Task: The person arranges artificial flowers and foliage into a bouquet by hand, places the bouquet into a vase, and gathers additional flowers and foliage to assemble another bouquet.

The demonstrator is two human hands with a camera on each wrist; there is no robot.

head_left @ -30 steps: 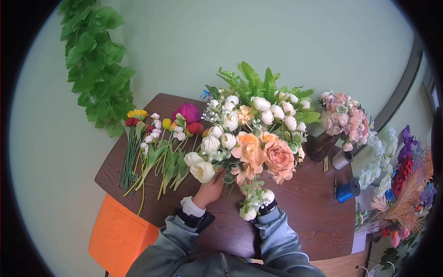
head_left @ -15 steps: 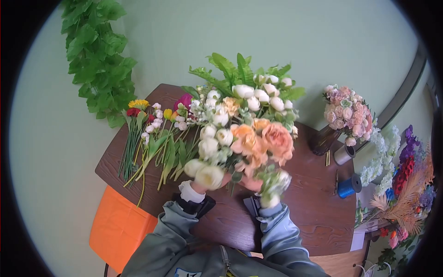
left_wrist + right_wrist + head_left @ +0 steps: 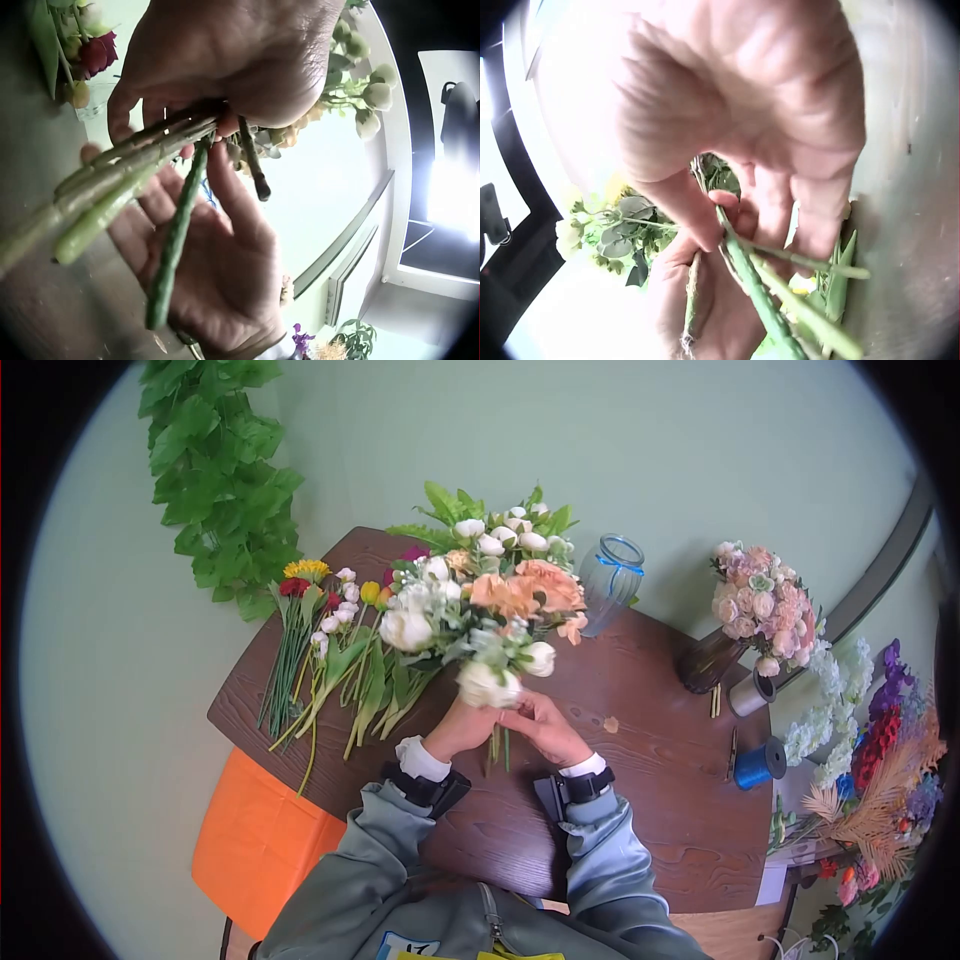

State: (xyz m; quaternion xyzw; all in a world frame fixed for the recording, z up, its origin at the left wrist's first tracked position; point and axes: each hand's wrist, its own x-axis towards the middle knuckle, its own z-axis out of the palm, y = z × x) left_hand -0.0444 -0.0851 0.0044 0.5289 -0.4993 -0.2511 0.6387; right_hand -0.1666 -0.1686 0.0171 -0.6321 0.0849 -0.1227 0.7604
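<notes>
A bouquet of peach, white and green artificial flowers (image 3: 505,595) is held over the table, leaning away from the body. The left hand (image 3: 462,728) grips its stems just under the blooms; in the left wrist view the left hand (image 3: 232,56) curls round several stems (image 3: 112,180) whose ends fan out. The right hand (image 3: 545,728) is at the same bundle, its fingers touching the stems beside the left hand. In the right wrist view the right hand's (image 3: 750,97) thumb and fingers pinch round the green stems (image 3: 761,292).
Loose tulips (image 3: 370,690) and other cut stems lie at the table's left. Behind the bouquet stands a glass jar (image 3: 612,585) with a blue ribbon. At the right are a vase of pink flowers (image 3: 760,605), a white spool (image 3: 750,693) and a blue spool (image 3: 760,763).
The bouquet has moved left and turned, uncovering the glass jar behind it. The right hand has come up from beneath the blooms to the stems by the left hand.
</notes>
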